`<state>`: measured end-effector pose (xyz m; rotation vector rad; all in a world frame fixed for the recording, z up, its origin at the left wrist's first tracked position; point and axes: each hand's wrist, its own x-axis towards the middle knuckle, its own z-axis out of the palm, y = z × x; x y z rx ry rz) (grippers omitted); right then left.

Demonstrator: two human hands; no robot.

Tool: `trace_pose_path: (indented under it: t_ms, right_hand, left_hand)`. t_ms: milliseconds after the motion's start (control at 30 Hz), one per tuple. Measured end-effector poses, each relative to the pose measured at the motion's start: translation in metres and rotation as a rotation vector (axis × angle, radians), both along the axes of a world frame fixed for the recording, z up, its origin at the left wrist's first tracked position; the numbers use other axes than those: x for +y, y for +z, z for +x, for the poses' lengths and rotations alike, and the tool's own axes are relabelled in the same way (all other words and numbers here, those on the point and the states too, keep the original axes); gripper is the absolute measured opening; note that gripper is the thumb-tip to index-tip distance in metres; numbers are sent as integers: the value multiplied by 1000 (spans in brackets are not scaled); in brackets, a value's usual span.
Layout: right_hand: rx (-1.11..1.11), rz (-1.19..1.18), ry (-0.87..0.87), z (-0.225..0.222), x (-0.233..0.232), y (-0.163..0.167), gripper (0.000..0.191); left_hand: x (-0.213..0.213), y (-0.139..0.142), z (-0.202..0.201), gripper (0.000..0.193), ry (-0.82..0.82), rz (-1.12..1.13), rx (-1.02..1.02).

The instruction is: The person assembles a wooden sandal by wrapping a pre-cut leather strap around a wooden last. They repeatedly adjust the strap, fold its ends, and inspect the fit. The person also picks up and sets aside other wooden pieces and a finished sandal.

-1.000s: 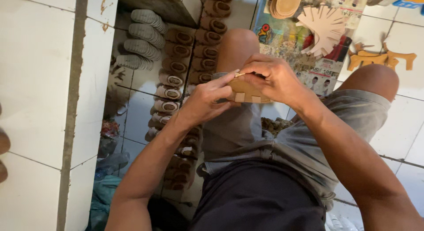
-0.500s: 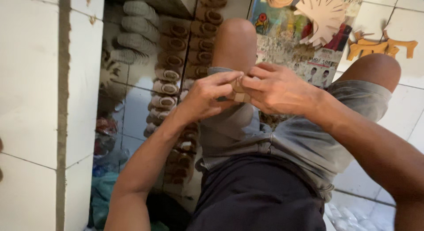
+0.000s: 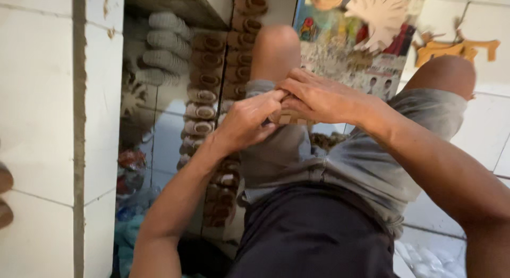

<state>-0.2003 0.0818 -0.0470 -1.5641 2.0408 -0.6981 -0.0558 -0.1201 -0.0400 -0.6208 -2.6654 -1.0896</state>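
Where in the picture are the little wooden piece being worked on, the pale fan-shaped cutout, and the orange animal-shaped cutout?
small wooden piece (image 3: 289,117), head view, on its lower edge showing below the fingers.
pale fan-shaped cutout (image 3: 380,15), head view, on its middle.
orange animal-shaped cutout (image 3: 451,48), head view, on its body.

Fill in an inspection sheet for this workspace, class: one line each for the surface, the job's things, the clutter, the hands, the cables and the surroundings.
Surface: white tiled floor; the person sits with bare knees raised, working above the lap.
Job's things: small tan wooden piece, mostly hidden between the fingers.
Clutter: rows of brown and pale grey ring-shaped pieces on the floor at left; flat wooden cutouts and a colourful printed sheet ahead.
Hands: left hand and right hand both pinch the wooden piece, fingertips meeting.
Cables: nothing seen.
Surroundings: white tiled wall at left; crumpled bags at its foot.
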Motion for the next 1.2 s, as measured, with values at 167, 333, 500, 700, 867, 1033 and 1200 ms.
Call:
trace_pose_path:
  t_ms: [167,333,500,700,867,1033,1200]
  right_hand:
    - [-57,-530,-442,-5,23,16,48]
    - [-590,-912,-694,49,31,7,63]
    - [-784,-834,-799,65,42,4,66]
    - [-1230,-957,-621,61,68,22,71]
    - [-1261,-888,-622,59,75,21,61]
    - [-1082,-980,-708,69,66,5,54]
    - [-856,-741,-694,69,83,14,63]
  left_hand:
    - [20,8,-4,59,182,201,170]
    - [63,19,-30,72,430,269,540]
    - [119,25,-39,78,364,518,304]
    - [100,24,-52,80,0,1149,-389]
    - [102,26,-54,74,-39,1125,-345]
    - [120,22,-46,71,109,877,-140]
    - [114,11,-40,68,-38,1166,-343]
